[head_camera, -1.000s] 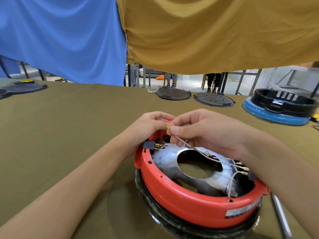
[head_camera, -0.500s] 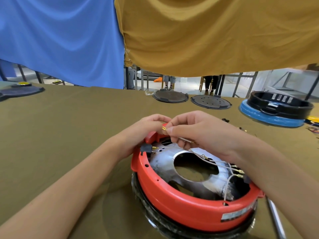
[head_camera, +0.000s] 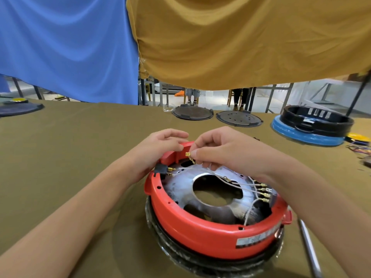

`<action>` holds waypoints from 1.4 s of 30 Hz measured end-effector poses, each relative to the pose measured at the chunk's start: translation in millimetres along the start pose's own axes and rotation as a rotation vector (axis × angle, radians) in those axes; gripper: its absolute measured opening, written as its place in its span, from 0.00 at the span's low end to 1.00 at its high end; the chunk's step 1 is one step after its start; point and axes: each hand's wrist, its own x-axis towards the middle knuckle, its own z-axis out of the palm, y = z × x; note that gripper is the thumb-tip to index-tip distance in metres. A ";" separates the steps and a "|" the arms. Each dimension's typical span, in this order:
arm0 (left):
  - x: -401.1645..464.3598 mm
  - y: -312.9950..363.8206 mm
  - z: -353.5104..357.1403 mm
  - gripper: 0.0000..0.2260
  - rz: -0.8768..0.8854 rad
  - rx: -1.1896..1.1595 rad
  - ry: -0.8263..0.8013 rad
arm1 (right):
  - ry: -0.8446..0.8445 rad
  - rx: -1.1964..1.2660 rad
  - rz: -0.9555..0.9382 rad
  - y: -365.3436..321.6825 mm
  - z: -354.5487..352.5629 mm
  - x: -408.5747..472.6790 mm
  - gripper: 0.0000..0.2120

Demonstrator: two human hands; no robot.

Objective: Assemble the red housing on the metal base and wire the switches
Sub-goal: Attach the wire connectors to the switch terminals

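Note:
The red housing (head_camera: 200, 231) sits as a ring around the silver metal base (head_camera: 180, 189), on a black plastic-wrapped part. My right hand (head_camera: 226, 151) pinches a white wire with a brass terminal (head_camera: 188, 154) at its tip, held over the housing's far rim. My left hand (head_camera: 160, 147) rests with curled fingers on that far rim, next to a black switch (head_camera: 161, 169) with brass pins. Several other white wires (head_camera: 247, 189) run to brass terminals (head_camera: 263, 190) on the right inside wall.
An olive cloth (head_camera: 70, 147) covers the table. Two dark round plates (head_camera: 192, 112) (head_camera: 239, 118) lie at the far edge, a black-and-blue housing (head_camera: 313, 125) at far right. A metal rod (head_camera: 309, 249) lies at lower right. Loose coloured wires (head_camera: 361, 149) lie by the right edge.
My right hand drew the brass terminal slightly left and down toward the far rim. My left hand's fingers lifted a little off the housing edge. The view shifted slightly.

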 end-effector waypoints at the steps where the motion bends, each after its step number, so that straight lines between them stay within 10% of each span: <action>1: -0.1 1.2 0.1 0.18 -0.029 -0.007 -0.004 | 0.007 -0.021 -0.012 0.0 0.9 0.0 0.04; 19: -9.0 4.1 15.9 0.15 -0.039 0.033 0.016 | 0.181 -0.563 -0.189 -10.6 39.7 -5.4 0.06; 42: -7.3 1.8 16.3 0.15 -0.045 0.094 0.040 | 0.218 -0.470 -0.127 -8.4 40.1 -5.5 0.07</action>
